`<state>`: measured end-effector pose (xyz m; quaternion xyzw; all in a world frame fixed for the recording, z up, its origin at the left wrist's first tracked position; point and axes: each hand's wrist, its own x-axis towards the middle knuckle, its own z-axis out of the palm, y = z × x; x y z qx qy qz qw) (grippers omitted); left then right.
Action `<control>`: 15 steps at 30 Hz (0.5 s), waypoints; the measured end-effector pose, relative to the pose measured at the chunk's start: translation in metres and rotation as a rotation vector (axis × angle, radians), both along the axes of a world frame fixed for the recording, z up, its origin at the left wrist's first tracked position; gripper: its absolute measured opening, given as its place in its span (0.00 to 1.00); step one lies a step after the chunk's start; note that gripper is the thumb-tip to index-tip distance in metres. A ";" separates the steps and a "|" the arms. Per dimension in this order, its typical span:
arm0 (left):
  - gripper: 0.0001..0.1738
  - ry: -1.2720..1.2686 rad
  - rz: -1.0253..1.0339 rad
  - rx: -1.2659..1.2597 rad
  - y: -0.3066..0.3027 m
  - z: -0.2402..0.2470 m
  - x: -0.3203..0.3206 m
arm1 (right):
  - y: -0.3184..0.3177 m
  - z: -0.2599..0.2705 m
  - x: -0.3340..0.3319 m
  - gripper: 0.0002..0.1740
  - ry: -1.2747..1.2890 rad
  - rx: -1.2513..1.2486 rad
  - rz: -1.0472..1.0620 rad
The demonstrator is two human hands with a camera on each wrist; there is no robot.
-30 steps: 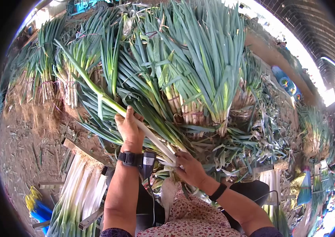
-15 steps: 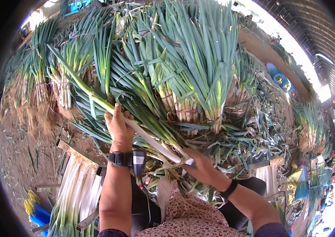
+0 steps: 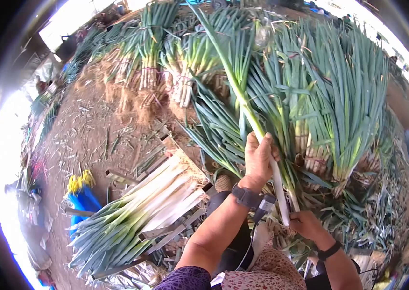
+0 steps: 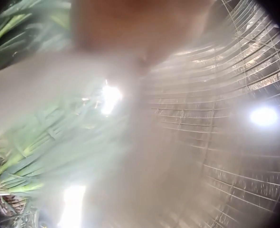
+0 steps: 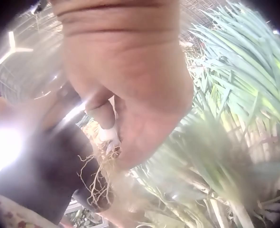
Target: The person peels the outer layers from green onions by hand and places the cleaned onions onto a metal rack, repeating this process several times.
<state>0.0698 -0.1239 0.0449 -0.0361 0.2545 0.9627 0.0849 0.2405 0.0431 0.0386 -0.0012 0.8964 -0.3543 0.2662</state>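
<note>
A long green onion (image 3: 278,186) slants across my body in the head view, leaves up and white end down. My left hand (image 3: 260,159) grips its stem partway up, thumb lying along it. At the low end is my right hand (image 3: 308,226), fingers and thumb pinching by the root end. In the right wrist view thin roots (image 5: 99,185) and a white base (image 5: 106,135) show between thumb and fingers. The left wrist view is blurred; a pale stem (image 4: 40,80) crosses beneath the hand. Loose green onions (image 3: 219,130) lie beyond my hands.
On the left, a metal rack (image 3: 170,224) holds cleaned green onions (image 3: 166,188), their roots toward a board. Blue bundles with yellow ends (image 3: 86,193) stand behind it. Tied bundles (image 3: 344,96) stand ahead, others (image 3: 149,72) farther left. Leaf scraps (image 3: 373,208) cover the right side.
The head view has turned left, so hands and bundles appear farther right and more of the rack shows. My left hand keeps its grip; the held green onion stands steeper in view.
</note>
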 end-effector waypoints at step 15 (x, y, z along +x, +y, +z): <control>0.15 0.205 0.426 -0.202 -0.215 0.084 0.055 | -0.118 0.049 -0.034 0.15 0.066 -0.495 0.101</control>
